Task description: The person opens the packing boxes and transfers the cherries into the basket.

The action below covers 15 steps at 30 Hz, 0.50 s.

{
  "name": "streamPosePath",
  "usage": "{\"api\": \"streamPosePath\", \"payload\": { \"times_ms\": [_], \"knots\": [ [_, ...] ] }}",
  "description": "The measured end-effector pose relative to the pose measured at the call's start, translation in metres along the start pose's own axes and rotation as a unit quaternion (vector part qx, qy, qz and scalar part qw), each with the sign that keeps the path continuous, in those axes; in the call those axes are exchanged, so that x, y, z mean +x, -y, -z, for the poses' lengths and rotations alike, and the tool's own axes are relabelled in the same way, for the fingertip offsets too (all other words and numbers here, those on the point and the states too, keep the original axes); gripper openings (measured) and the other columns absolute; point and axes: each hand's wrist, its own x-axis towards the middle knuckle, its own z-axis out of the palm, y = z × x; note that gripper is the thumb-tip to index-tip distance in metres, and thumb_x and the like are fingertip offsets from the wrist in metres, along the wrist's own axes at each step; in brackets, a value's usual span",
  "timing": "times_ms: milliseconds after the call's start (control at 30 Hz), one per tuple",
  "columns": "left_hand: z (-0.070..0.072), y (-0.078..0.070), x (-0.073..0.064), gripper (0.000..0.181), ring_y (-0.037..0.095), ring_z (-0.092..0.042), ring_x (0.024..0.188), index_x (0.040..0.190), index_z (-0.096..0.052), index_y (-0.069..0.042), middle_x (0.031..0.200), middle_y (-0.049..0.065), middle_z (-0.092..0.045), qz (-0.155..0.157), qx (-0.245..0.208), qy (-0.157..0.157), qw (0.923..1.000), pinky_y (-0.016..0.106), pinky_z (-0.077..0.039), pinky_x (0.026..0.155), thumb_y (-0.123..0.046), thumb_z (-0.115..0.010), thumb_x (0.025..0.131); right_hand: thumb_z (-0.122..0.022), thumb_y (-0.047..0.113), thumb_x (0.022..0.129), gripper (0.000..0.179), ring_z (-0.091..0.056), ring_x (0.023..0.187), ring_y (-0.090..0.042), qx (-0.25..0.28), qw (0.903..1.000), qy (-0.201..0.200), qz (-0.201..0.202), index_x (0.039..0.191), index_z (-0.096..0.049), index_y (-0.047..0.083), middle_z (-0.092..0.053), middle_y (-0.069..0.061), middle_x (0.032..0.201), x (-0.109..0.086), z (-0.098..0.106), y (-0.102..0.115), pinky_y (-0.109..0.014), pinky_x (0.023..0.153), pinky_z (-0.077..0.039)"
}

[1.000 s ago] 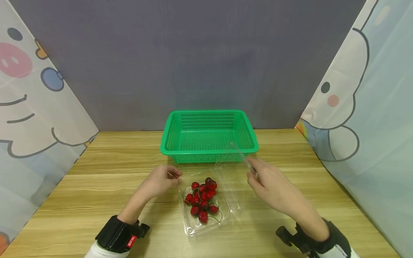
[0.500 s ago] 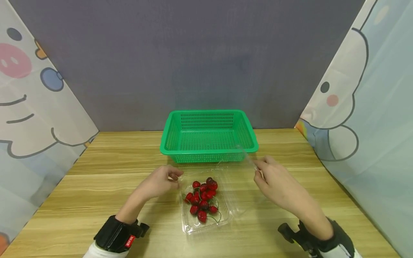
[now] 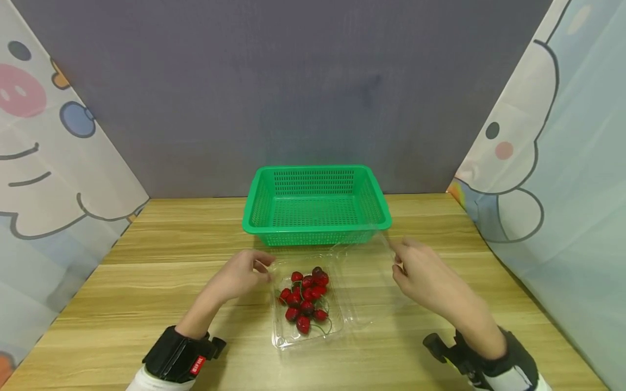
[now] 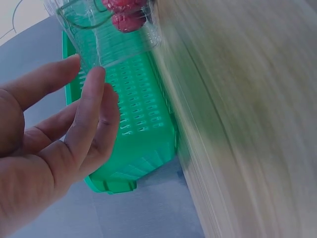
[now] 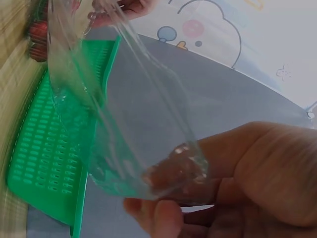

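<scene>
A clear plastic clamshell box (image 3: pixel 286 343) lies on the table with its lid folded out to the right. Red cherries (image 3: pixel 307 304), some with green stems, fill the middle of its base. My left hand (image 3: pixel 242 276) pinches the box's far left edge between thumb and fingertip; the wrist view shows the fingertips at a corner (image 4: pixel 119 58). On the other side my right hand (image 3: pixel 432 282) pinches the free edge of the transparent lid (image 3: pixel 369 288). In the right wrist view thumb and fingers close over a lid corner (image 5: pixel 190 163). The lid is tilted, its outline faint.
Just behind the box stands a green plastic basket (image 3: pixel 317 232) with slotted walls and nothing inside it. A dark grey panel (image 3: pixel 313 98) rises behind the wooden table (image 3: pixel 161 260). Cartoon-printed sheets (image 3: pixel 552 179) flank both sides.
My right hand has moved to the right, and the lid has swung lower and further outward. The box has shifted slightly left and away; my left hand has hardly moved.
</scene>
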Motion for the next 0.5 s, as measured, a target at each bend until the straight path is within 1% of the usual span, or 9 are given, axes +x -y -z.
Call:
{"api": "streamPosePath", "payload": {
  "times_ms": [100,167,267,400,467,500],
  "knots": [
    [0.0003,0.0003,0.0001,0.037,0.024,-0.064,0.098,0.121,-0.066,0.002,0.113,0.010,-0.064,0.007,-0.001,-0.005,1.0000,0.027,-0.052,0.071,-0.006,-0.072,0.086,-0.067,-0.007,0.080,0.022,-0.041,0.057,-0.010,-0.003,0.9999,0.017,0.001,0.073,-0.054,0.009,-0.046,0.001,0.070,-0.0007,-0.0006,-0.0027,-0.020,0.050,-0.034],
    [0.0005,0.0012,0.0001,0.036,0.025,-0.064,0.099,0.121,-0.066,0.002,0.113,0.010,-0.064,0.007,-0.002,-0.006,1.0000,0.026,-0.052,0.071,-0.008,-0.072,0.088,-0.069,-0.007,0.078,0.026,-0.040,0.058,-0.009,-0.007,0.9996,0.028,0.004,0.070,-0.051,0.011,-0.044,0.002,0.069,-0.0012,-0.0014,-0.0045,-0.021,0.050,-0.033],
    [0.0007,0.0017,-0.0001,0.035,0.025,-0.065,0.099,0.122,-0.066,0.003,0.113,0.010,-0.064,0.009,-0.006,-0.009,0.9999,0.027,-0.052,0.070,-0.008,-0.072,0.089,-0.069,-0.007,0.076,0.030,-0.034,0.057,-0.010,-0.010,0.9988,0.047,0.001,0.068,-0.047,0.012,-0.038,0.004,0.065,-0.0015,-0.0023,-0.0067,-0.021,0.049,-0.027],
    [0.0004,0.0014,0.0002,0.035,0.025,-0.066,0.098,0.122,-0.065,0.003,0.114,0.011,-0.063,0.015,-0.008,-0.016,0.9997,0.027,-0.053,0.069,-0.008,-0.071,0.089,-0.071,-0.005,0.074,0.027,-0.035,0.056,-0.010,-0.011,0.9960,0.086,-0.021,0.070,-0.049,0.011,-0.037,0.004,0.063,-0.0011,-0.0036,-0.0080,-0.022,0.049,-0.028],
    [-0.0001,0.0008,0.0006,0.034,0.024,-0.066,0.096,0.121,-0.065,0.003,0.114,0.011,-0.063,0.019,-0.008,-0.022,0.9996,0.026,-0.053,0.068,-0.009,-0.071,0.090,-0.072,-0.004,0.073,0.020,-0.046,0.058,-0.012,-0.013,0.9937,0.108,-0.027,0.079,-0.056,0.006,-0.047,0.003,0.066,-0.0004,-0.0057,-0.0089,-0.024,0.050,-0.037],
    [-0.0005,0.0006,0.0009,0.033,0.023,-0.067,0.094,0.121,-0.065,0.003,0.113,0.011,-0.063,0.020,-0.009,-0.025,0.9994,0.026,-0.053,0.068,-0.008,-0.070,0.090,-0.072,-0.005,0.072,0.020,-0.053,0.060,-0.013,-0.013,0.9924,0.119,-0.029,0.086,-0.060,0.003,-0.054,0.001,0.070,-0.0001,-0.0070,-0.0090,-0.025,0.052,-0.042]
  ]
}}
